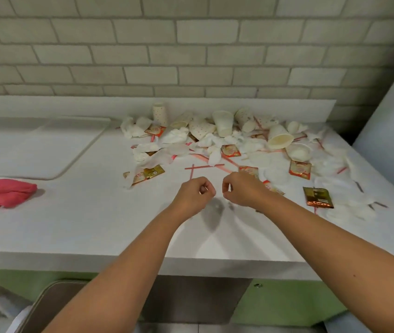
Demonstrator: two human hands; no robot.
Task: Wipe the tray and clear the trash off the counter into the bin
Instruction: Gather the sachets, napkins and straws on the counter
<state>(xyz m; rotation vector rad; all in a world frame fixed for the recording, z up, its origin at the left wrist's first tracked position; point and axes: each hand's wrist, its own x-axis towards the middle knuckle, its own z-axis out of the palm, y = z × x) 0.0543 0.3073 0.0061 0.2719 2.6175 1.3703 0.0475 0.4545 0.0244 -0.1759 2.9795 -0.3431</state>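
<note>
Both hands are hovering over the white counter (90, 212): left hand (194, 194) and right hand (241, 189) loosely curled, apparently gripping nothing. The tray (42, 150) is lying unwiped far left, pink cloth (3, 193) beside it. Judged step: starting. Next move calls for gathering the cups and wrappers (227, 140).

bin (47, 306), 7 o'clock: cut off by the bottom edge, partly behind the left forearm. left hand (194, 194) and right hand (240, 189), centre: curled; contents, if any, hidden. sachets (300, 169), 2 o'clock: print too blurred to read. tray (39, 150), 9 o'clock: far rim blurs into the counter (95, 224).
</note>
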